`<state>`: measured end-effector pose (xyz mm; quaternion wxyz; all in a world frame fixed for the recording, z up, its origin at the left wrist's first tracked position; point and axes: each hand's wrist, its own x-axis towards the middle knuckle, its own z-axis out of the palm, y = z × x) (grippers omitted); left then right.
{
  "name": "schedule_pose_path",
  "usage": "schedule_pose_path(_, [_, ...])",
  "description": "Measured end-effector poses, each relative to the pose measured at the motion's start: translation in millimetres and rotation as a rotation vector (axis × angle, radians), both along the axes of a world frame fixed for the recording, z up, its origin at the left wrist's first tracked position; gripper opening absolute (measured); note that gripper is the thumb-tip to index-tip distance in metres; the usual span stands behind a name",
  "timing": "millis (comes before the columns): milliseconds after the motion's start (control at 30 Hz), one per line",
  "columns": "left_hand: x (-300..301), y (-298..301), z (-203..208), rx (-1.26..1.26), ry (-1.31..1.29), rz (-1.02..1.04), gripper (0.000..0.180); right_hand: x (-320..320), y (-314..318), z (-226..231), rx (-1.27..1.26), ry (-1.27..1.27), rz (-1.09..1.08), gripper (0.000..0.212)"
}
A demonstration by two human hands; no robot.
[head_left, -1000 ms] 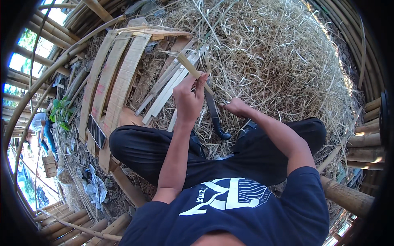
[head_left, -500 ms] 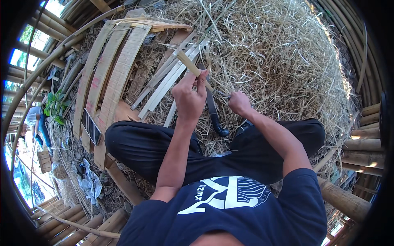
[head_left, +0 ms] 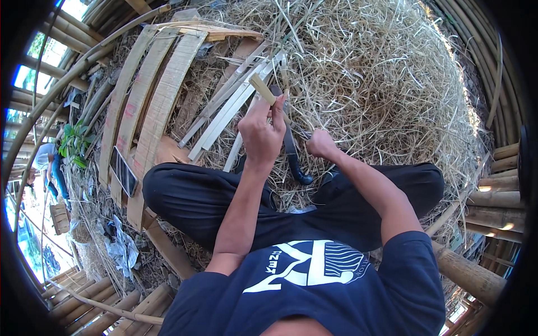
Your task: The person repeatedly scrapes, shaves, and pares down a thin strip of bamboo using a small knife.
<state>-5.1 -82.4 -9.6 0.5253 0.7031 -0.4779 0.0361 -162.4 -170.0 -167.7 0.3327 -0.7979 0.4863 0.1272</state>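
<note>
My left hand [head_left: 262, 134] is raised in front of my lap, thumb and fingers closed on a pale bamboo strip [head_left: 261, 89] that tilts up and to the left. My right hand [head_left: 321, 144] is a fist to its right, around what seems to be a small knife [head_left: 305, 134]; only a short bit of its metal shows, close to the strip's lower end. Between my knees stands a long dark curved blade with a black handle [head_left: 297, 168]. Its upper part passes just behind my left fingers, and I cannot tell whether the strip touches it.
Several pale split strips [head_left: 216, 129] lie beyond my left knee. Wide curved planks [head_left: 168, 95] lie farther left, with a phone [head_left: 124, 172] on them. Shavings [head_left: 381, 84] heap ahead and right. Bamboo poles [head_left: 471, 274] surround the spot. Another person [head_left: 47, 162] is far left.
My right hand has shifted slightly left and down, nearer my left hand. The left hand and bamboo strip have moved slightly right, the strip standing a little steeper.
</note>
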Motion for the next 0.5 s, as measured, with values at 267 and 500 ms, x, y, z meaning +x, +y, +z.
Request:
schedule_pose_path(267, [3.4, 6.0, -1.5, 0.012, -0.018, 0.087, 0.016, -1.9, -18.6, 10.1, -0.259, -0.007, 0.102, 0.023])
schedule_pose_path(500, [7.4, 2.3, 4.8, 0.051, -0.033, 0.113, 0.019, 5.7, 5.1, -24.5, 0.149, -0.024, -0.091, 0.031])
